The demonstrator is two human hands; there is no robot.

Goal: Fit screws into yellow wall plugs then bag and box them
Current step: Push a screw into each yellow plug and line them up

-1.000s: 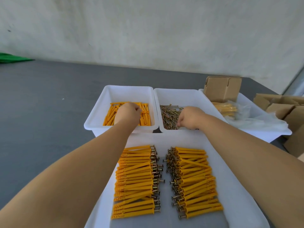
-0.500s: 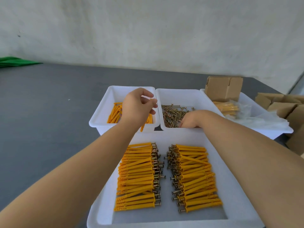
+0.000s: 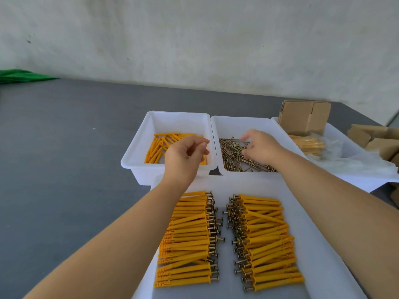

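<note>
My left hand [image 3: 183, 157] hovers over the front of the left white bin [image 3: 138, 156] of loose yellow wall plugs [image 3: 157, 147]. Its fingers are curled, thumb against fingertips, and a plug shows just beneath them. My right hand [image 3: 261, 148] is inside the right white bin [image 3: 237, 124], fingertips down among the brass screws [image 3: 231, 154]. Whether it pinches one is hidden. In the near white tray [image 3: 224, 184] lie two rows of assembled plugs with screws, left row [image 3: 190, 240] and right row [image 3: 265, 244], screw heads facing the middle.
At the right, a third white bin [image 3: 349, 137] holds a folded cardboard box [image 3: 304, 117], a bag of yellow plugs [image 3: 308, 144] and clear plastic bags. More cardboard boxes [image 3: 375, 137] sit at the far right. Grey tabletop [image 3: 64, 158] spreads left; green cloth [image 3: 19, 75] far left.
My left hand rose out of the plug bin with its fingers curled and drifted toward the bin's front. My right hand shifted farther back in the screw bin.
</note>
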